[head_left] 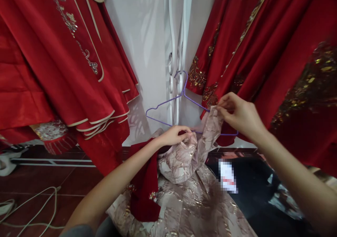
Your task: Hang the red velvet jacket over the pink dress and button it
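A pale pink brocade garment (pixel 184 180) with a dark red velvet part (pixel 144 184) hangs down in front of me. My right hand (pixel 237 114) is closed in a pinch on a shoulder strip of the pink fabric, right at the sloping arm of a purple wire hanger (pixel 168 101). My left hand (pixel 175 135) is closed on the bunched upper edge of the same garment, just below the hanger's bottom bar. The hanger's hook sits over a white handle (pixel 180 77).
Red embroidered robes (pixel 65 65) hang at the left and more red robes with gold trim (pixel 263 54) at the right. A white door (pixel 147 47) stands behind. White cables (pixel 31 205) lie on the dark red floor. A black object (pixel 252 198) lies lower right.
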